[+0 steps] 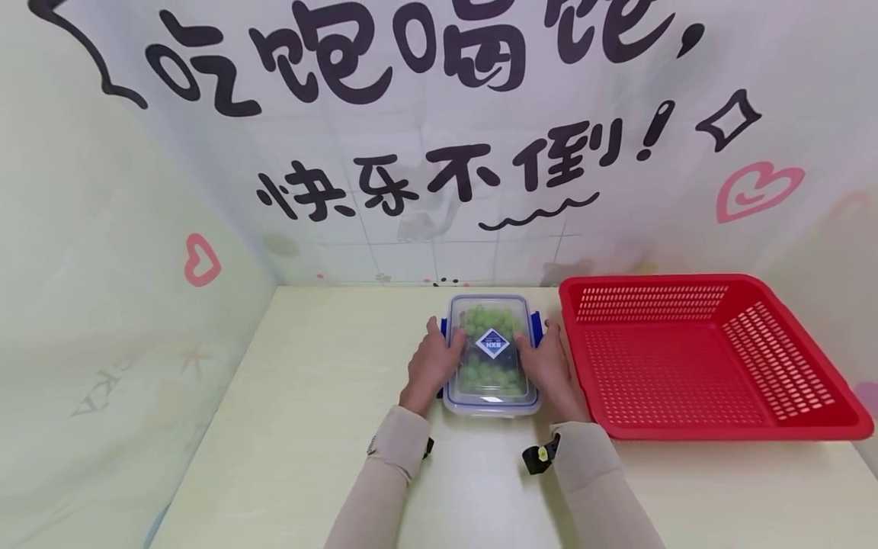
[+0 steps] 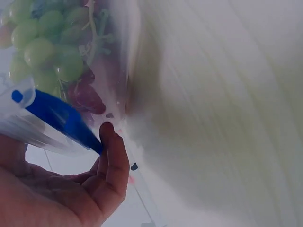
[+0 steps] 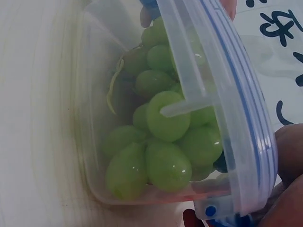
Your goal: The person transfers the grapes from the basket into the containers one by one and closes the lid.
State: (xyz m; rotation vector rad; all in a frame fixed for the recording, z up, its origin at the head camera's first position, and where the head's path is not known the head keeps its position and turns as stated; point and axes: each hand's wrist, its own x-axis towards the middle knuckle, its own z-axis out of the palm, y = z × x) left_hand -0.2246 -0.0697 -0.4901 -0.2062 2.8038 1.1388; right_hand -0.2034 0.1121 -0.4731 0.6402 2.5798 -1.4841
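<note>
A clear plastic food storage box (image 1: 492, 398) with a blue-edged snap lid sits on the table, grapes visible inside. My left hand (image 1: 434, 364) holds its left side, thumb over the lid and fingers by an unfastened blue latch (image 2: 64, 122). On the opposite side my right hand (image 1: 551, 367) grips the box, thumb on the lid near the label (image 1: 492, 343). Green grapes (image 3: 168, 116) fill much of the right wrist view. Dark red grapes (image 2: 90, 98) show through the wall in the left wrist view. Part of the right hand is hidden behind the lid edge.
A large red plastic basket (image 1: 675, 433) with perforated sides stands right of the box, close to my right forearm. The pale table (image 1: 329, 366) meets a printed wall covering (image 1: 384, 263) at the back. Wrist cameras (image 1: 538, 459) sit at my cuffs.
</note>
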